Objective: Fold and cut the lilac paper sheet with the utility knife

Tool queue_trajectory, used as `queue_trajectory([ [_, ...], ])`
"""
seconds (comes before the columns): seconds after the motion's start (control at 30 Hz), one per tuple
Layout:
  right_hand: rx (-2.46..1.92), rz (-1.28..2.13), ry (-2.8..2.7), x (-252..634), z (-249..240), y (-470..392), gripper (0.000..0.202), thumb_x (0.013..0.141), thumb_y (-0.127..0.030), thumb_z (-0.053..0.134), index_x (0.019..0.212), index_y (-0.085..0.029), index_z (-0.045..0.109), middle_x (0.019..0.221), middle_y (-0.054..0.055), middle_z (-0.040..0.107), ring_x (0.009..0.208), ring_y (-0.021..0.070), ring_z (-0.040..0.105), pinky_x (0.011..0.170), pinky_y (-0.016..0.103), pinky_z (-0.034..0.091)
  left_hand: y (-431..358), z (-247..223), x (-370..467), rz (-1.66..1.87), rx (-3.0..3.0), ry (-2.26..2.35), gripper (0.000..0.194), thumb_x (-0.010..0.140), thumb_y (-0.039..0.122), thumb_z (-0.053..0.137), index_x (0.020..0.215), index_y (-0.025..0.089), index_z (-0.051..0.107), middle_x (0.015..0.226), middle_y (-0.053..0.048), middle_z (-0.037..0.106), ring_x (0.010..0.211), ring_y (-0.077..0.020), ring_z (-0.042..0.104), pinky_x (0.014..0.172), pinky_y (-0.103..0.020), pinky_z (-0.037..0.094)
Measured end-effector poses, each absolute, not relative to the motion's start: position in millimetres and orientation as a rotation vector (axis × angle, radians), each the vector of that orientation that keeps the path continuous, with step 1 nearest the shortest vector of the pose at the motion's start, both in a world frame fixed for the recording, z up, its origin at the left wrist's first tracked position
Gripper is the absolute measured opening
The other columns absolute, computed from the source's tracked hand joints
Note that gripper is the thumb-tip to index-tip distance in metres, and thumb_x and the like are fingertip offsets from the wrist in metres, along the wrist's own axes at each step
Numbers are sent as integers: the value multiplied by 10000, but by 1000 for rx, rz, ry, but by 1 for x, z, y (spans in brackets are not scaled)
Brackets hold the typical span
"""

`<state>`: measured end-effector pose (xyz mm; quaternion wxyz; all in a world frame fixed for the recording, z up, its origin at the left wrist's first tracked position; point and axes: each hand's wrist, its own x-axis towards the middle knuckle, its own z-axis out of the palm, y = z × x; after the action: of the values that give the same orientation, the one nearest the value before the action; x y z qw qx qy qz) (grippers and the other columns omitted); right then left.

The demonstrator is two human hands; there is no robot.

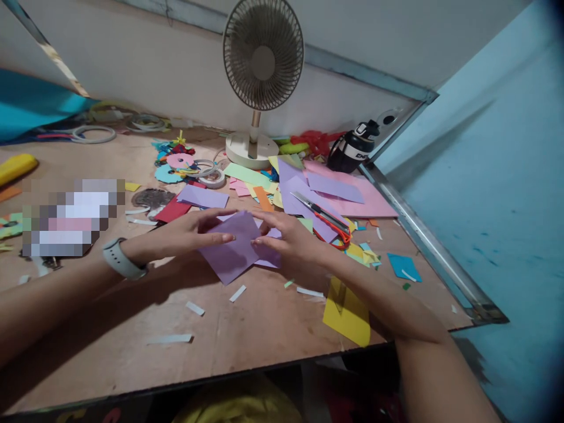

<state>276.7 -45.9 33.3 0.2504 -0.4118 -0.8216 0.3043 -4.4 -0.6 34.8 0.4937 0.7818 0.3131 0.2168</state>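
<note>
A sheet of purple paper (233,249) is held up at a tilt over the table between my two hands. My left hand (194,235), with a pale watch band on the wrist, grips its left side with the thumb on the front face. At the right edge, my right hand (291,235) pinches the same sheet, fingers behind it. Another purple piece (269,257) shows behind and below it, partly covered. Beyond my left hand lies a stack of purple slips (202,196). An orange-handled cutter (321,212) rests on purple sheets to the right.
A fan (253,150) stands at the back, a black bottle (353,147) at the back right. Pink sheets (374,200), tape rolls (212,178) and paper flowers (180,161) lie around. Yellow paper (348,314) sits near the front edge, white strips (238,293) before my hands.
</note>
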Motion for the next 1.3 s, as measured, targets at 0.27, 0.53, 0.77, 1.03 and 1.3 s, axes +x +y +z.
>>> queue_trajectory([
  [0.27, -1298, 937, -1614, 272, 23, -48, 556, 928, -524, 746, 1388, -242, 609, 1308, 113, 687, 1149, 239, 647, 995, 403, 539, -10, 29, 2, 624, 1416, 883, 482, 869, 499, 847, 1282, 267, 753, 1200, -67, 804, 994, -244, 787, 845, -337, 670],
  [0.53, -1215, 1501, -1259, 271, 12, -50, 314, 868, -470, 811, 893, -195, 661, 823, 7, 668, 730, 128, 619, 695, 272, 520, -18, 26, 4, 678, 1346, 954, 477, 863, 496, 855, 1259, 250, 755, 1158, -76, 816, 967, -259, 798, 782, -321, 684],
  [0.77, -1242, 1420, -1399, 269, 13, -53, 306, 930, -501, 736, 974, -204, 673, 878, 32, 699, 771, 157, 639, 702, 297, 521, -14, 26, 4, 716, 1347, 1004, 639, 843, 496, 877, 1391, 252, 658, 1079, -69, 821, 831, -213, 790, 641, -253, 646],
  [1.03, -1779, 72, -2013, 357, 33, -42, 369, 917, -458, 746, 1159, -184, 697, 1247, 181, 676, 1213, 373, 606, 1042, 518, 471, -2, 21, -7, 747, 1402, 922, 328, 981, 403, 736, 1211, 169, 724, 1019, 33, 806, 812, -99, 741, 689, -161, 587],
  [1.3, -2085, 105, -2060, 395, 39, -36, 351, 881, -468, 778, 1090, -195, 707, 1098, 112, 708, 1032, 301, 673, 819, 378, 493, -3, 23, -9, 758, 1514, 933, 333, 957, 436, 740, 1185, 194, 735, 991, 102, 795, 808, -70, 733, 676, -116, 559],
])
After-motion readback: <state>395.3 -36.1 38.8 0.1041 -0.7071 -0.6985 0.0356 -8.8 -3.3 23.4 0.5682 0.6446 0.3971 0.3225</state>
